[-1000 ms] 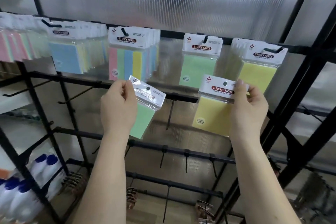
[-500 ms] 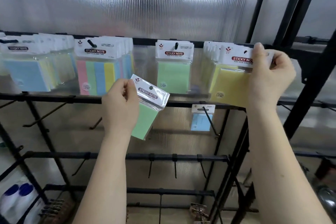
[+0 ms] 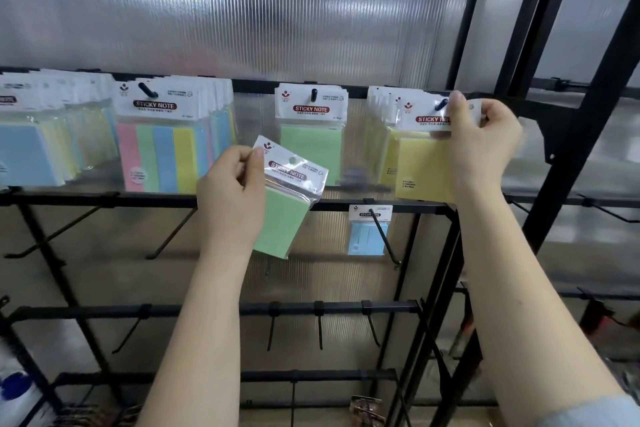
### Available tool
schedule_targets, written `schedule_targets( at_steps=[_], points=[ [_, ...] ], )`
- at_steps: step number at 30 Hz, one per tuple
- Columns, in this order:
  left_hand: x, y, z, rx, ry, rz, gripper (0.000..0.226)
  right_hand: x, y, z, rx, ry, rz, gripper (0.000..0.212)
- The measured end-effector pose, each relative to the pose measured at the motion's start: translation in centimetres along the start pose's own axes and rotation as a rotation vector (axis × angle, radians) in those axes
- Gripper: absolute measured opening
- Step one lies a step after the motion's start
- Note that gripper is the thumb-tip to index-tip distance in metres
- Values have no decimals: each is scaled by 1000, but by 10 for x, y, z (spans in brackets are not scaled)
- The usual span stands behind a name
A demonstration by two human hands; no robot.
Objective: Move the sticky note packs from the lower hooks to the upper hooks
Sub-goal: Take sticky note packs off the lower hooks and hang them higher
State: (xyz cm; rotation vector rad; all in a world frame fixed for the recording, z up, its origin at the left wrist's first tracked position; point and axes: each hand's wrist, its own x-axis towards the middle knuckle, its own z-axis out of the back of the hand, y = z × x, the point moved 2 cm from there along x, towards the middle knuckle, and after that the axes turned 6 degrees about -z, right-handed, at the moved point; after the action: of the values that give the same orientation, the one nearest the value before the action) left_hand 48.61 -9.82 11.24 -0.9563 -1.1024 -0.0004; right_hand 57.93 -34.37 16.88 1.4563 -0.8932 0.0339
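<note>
Fingers (image 3: 457,114) pinching yellow pack (image 3: 424,166) header

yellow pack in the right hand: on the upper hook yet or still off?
On, it seems. The yellow pack has the hook tip poking through its header hole, and the right hand pinches the header. How far back it is seated: cannot tell.

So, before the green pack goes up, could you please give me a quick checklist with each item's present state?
1. Left hand holds the green pack by its header: ok.
2. Green pack's hang hole unobstructed: ok.
3. Upper hook with green packs has its tip showing: ok.
4. Yellow pack fully seated on its hook: cannot tell, right hand covers part of the header.
5. Right hand free to help: not ok, its grip is on the yellow pack.
6. Lower hooks emptied: not ok, a blue pack hangs there.
</note>
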Motion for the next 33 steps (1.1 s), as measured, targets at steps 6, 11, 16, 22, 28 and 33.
schedule_targets(
  at_steps=[6, 11, 16, 22, 28, 33],
  points=[
    [2, -6, -4, -110, 5, 21, 22, 10, -12, -15, -54, -30, -35, 29],
    [2, -13, -6, -153, -10, 1, 23, 15, -15, -28, -110, -44, -67, 23],
    [4, -17, -8, -166, -27, -27, 25, 18, -22, -32, -75, -94, -40, 15],
    [18, -31, -14, -197, -77, -105, 25, 3, -30, -20, -87, -146, 6, 29],
    [37, -40, -28, -228, -139, -136, 27, -43, -47, 1, -107, -141, -23, 19],
    [41, -36, -41, -170, -197, -124, 30, -81, -67, 13, -102, -3, -123, 5]
  ],
)
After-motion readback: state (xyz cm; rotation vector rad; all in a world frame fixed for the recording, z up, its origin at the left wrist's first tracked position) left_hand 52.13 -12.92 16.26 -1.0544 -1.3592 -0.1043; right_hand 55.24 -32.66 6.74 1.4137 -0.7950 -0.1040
